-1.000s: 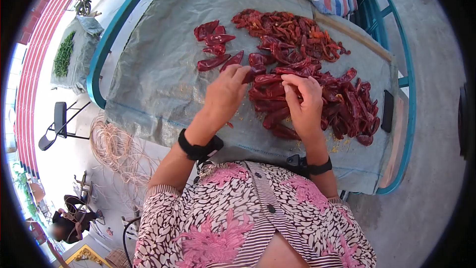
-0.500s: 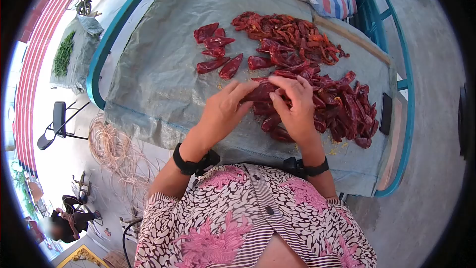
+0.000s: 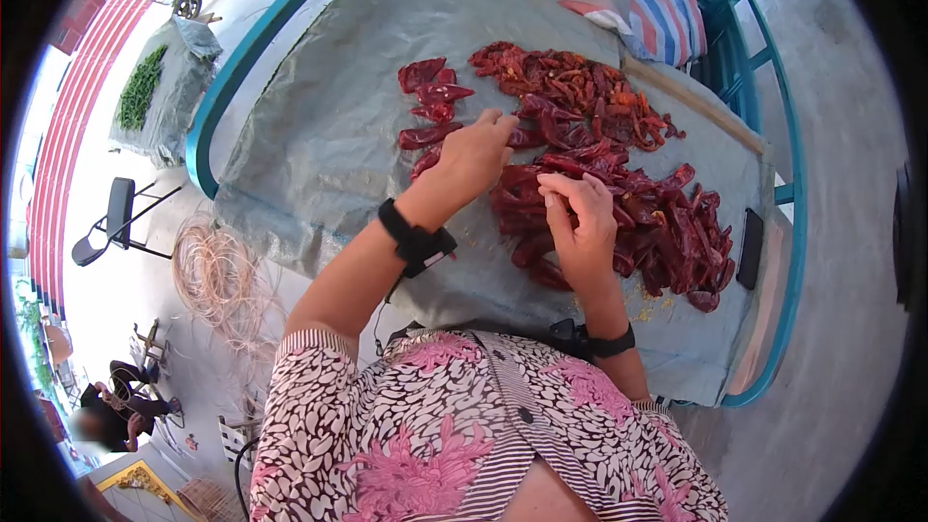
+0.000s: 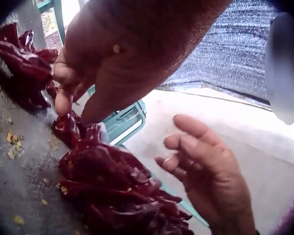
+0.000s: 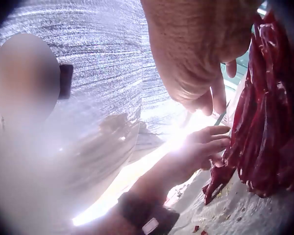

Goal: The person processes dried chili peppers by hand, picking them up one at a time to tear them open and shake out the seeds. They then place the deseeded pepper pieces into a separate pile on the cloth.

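My left hand [image 3: 472, 157] reaches out over the sheet, its fingertips right at the near end of a dark red dried pepper [image 3: 528, 138]. In the left wrist view its finger and thumb come down close over that pepper [image 4: 67, 129]. The right wrist view shows the left fingers [image 5: 218, 145] spread and fairly straight. Above the pepper pile [image 3: 667, 222], my right hand [image 3: 584, 222] hovers with thumb and fingers loosely bent, holding nothing. A flattened pepper [image 3: 517, 182] lies on the pile between the two hands.
Several peppers [image 3: 420, 138] lie apart on the left of the grey-green sheet [image 3: 329, 116]. Shrivelled redder pieces [image 3: 570, 82] are heaped at the back. A dark phone-like slab [image 3: 750, 249] is by the right edge. A teal metal rail [image 3: 208, 126] borders the sheet.
Half a second ago both hands met around a pepper; it now rests on the pile. My left hand has moved forward to another pepper, and my right hand stays near the pile.
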A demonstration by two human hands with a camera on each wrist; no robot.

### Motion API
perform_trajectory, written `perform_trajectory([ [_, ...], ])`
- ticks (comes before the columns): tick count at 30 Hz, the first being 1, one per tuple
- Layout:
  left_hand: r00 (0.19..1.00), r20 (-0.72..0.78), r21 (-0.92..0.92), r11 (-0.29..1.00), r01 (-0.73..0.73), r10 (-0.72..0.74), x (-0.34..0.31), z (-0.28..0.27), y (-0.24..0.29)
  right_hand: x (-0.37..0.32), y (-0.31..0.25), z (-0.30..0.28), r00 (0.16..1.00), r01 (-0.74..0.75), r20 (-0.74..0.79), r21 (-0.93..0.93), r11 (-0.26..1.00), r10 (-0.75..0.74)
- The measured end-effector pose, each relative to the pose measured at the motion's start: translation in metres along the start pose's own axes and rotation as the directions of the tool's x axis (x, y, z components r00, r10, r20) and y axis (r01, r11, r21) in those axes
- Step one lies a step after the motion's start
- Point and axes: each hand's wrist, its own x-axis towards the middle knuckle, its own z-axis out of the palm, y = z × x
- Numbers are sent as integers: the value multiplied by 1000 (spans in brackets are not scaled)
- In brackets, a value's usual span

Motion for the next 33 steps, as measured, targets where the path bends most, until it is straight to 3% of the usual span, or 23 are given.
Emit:
perform_trajectory([
  [3,980,195,148,989,-2,-27,14,4,4,-1,3,-7,1000,-10,-15,-18,1000,10],
  [8,996,78,160,987,30,-43,-2,-23,21,-2,13,-16,998,-25,-51,-49,998,23],
  [13,986,-109,137,980,142,-128,-36,-59,3,14,23,-19,998,-56,6,-278,959,61],
  [18,963,-223,190,962,194,-150,-65,-77,-7,34,44,-2,995,44,103,-429,902,1],
  [20,963,-225,117,977,178,-148,-72,-73,-2,41,55,10,991,79,130,-485,871,-18],
  [23,981,-163,7,995,104,-102,-80,-60,0,44,66,20,973,47,210,-587,808,95],
  [26,991,-131,-48,998,34,-40,-80,-53,11,45,69,18,982,17,171,-528,849,86],
  [29,982,-188,-142,989,-49,22,-71,-53,31,48,49,5,996,81,63,-391,917,-61],
  [32,957,-254,-116,978,-175,142,-59,-44,39,49,12,-9,970,53,240,-108,993,-26],
  [33,943,-270,-82,972,-222,193,-56,-40,39,45,8,-5,970,91,229,-17,996,-85],
])
